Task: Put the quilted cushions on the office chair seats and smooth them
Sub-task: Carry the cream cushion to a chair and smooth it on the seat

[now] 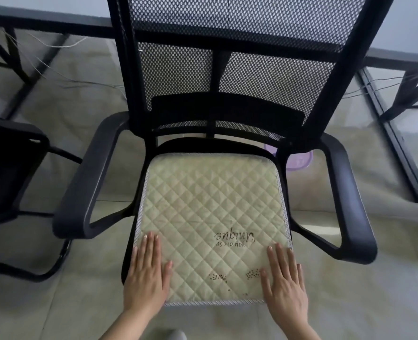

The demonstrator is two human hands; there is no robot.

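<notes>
Cushion point(210, 217) on chair seat, both my hands flat on it.

Item: pale green quilted cushion, lying flat on the black mesh chair point(227, 82), between its armrests. My left hand point(146, 278) presses the cushion's near left corner, fingers spread wide, gripping nothing; my right hand point(286, 288) lies likewise on its near right corner. Second chair point(9, 168) left of the cushion.
</notes>
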